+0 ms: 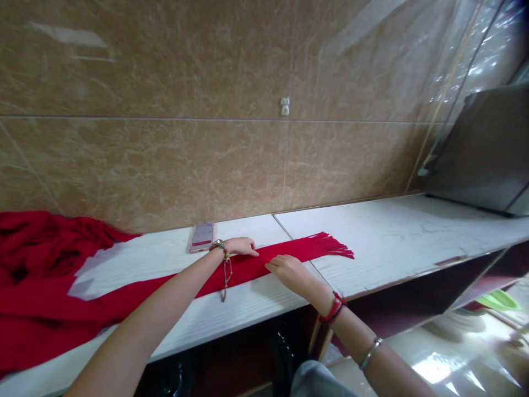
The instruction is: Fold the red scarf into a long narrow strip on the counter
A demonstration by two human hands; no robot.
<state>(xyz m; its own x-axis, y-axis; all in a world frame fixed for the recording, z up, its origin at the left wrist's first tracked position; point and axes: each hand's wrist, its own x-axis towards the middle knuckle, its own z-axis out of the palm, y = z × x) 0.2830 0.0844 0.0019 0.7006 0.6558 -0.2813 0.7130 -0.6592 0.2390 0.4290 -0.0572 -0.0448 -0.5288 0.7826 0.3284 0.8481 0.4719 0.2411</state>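
Note:
A long red scarf [248, 268] lies folded into a narrow strip along the white counter, its fringed end [336, 246] pointing right. At the strip's far edge, my left hand [242, 246] has its fingers curled in, closed on the cloth. My right hand [288, 270] is a little nearer to me and to the right, fingers bent and pinched at the scarf's near edge. The fingertips of both hands are partly hidden. On my left wrist, a beaded bracelet with a dangling string hangs over the cloth.
A large heap of red fabric [41, 253] fills the counter's left end. Behind my left wrist a phone [202, 236] lies near the tiled wall. A dark metal appliance [483, 149] stands at the far right. Shelves open below the white counter [384, 237]; a green basin [500, 299] sits lower right.

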